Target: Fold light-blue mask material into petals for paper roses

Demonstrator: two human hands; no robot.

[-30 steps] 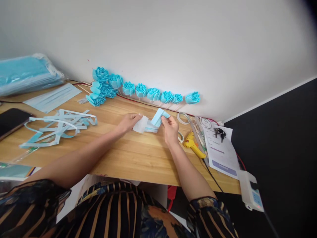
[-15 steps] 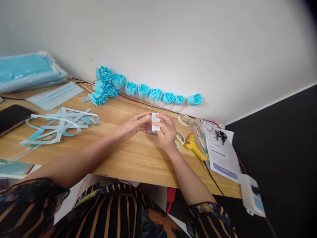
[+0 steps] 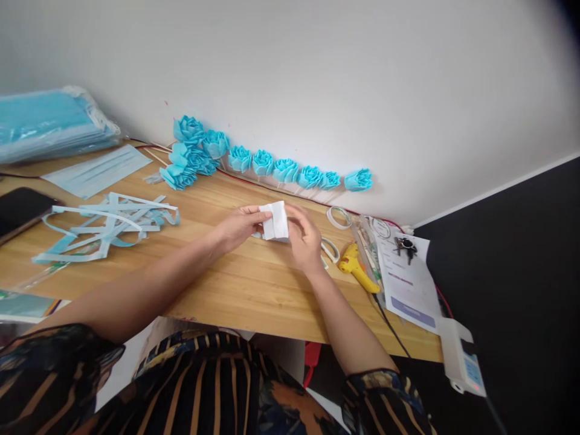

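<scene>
Over the middle of the desk I hold a small folded piece of white mask fabric point(image 3: 275, 221), roughly square, with a crease down it. My left hand point(image 3: 240, 228) pinches its left edge, thumb lying on the front face. On the other side, my right hand point(image 3: 306, 238) curls around the right edge, its fingertips partly hidden behind the fabric. Below the left fingers, a bit of pale blue material shows on the desk, mostly covered. Scissors handles point(image 3: 331, 249) lie just right of my right hand, beside a yellow glue gun point(image 3: 357, 266).
Blue fabric flowers point(image 3: 285, 171) on sticks line the wall. Cut mask strips point(image 3: 109, 226), a flat mask point(image 3: 97, 172), a phone point(image 3: 22, 211) and bagged masks point(image 3: 49, 124) lie left. A tape roll point(image 3: 339, 217), keys point(image 3: 406, 246) and a paper sheet point(image 3: 403, 284) are right.
The folded fabric has turned and opened wider, showing a broader white face. My left thumb now presses on its front, while the right fingers have moved from its front to its right edge.
</scene>
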